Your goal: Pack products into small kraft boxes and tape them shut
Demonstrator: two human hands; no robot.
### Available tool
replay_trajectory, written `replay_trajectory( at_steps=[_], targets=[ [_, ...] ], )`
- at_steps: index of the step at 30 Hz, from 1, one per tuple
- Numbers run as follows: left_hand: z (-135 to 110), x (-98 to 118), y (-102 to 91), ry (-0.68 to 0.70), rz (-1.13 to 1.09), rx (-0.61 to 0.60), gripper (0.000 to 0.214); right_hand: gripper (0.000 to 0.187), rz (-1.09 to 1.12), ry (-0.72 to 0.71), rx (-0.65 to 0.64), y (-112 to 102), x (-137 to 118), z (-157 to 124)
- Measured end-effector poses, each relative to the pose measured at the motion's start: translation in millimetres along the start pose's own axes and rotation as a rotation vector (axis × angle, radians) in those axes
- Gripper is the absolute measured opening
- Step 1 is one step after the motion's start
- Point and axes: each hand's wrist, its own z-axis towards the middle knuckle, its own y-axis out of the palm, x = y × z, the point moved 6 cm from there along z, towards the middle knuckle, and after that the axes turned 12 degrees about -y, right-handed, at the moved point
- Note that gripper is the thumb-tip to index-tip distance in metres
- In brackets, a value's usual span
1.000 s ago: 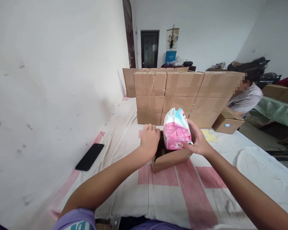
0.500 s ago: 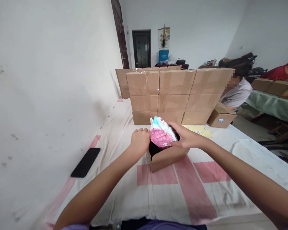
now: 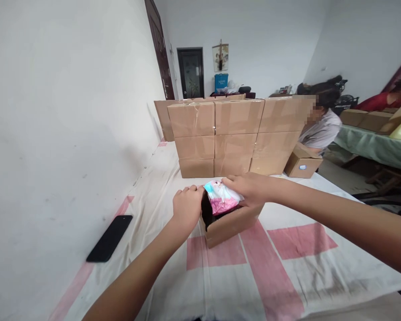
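A cloth-covered table (image 3: 180, 290) bears stacked boxes (image 3: 235, 133), standing beyond an open carton (image 3: 234, 226). The left hand (image 3: 187, 205) is closed on the carton's left rim. The right hand (image 3: 250, 187) bends over a pink-and-white packet (image 3: 222, 203) partly inside the carton; gripping or pressing, I cannot tell. The step looks like fitting the packet in; the next move seems to call for gentle downward pressure, carton steadied.

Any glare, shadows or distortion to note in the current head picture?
Head view: small glints on the stacked boxes; also head view: faint shadow on the left wall, darkness inside the open box; same head view: brown door leaning, likely wide-angle distortion.
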Motion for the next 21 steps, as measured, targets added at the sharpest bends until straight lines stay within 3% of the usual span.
replay_trajectory(
  at_steps=[6,10,15,21],
  targets=[
    [-2.7,-5.9,0.5,-0.036,-0.069,-0.005,0.043,0.039,-0.066,0.028,-0.035,4.8,3.5,2.2],
    [3.6,-11.0,0.6,-0.077,-0.118,-0.006,0.041,0.011,-0.041,0.026,-0.083,3.2,14.9,6.4],
    [6.8,-16.0,6.1,-0.096,-0.160,-0.036,0.042,0.010,0.137,0.128,-0.121,9.0,36.8,10.2],
    [-1.7,-25.5,11.6,-0.119,-0.264,-0.091,0.040,0.009,0.100,0.142,-0.183,22.0,21.8,5.8]
  ],
)
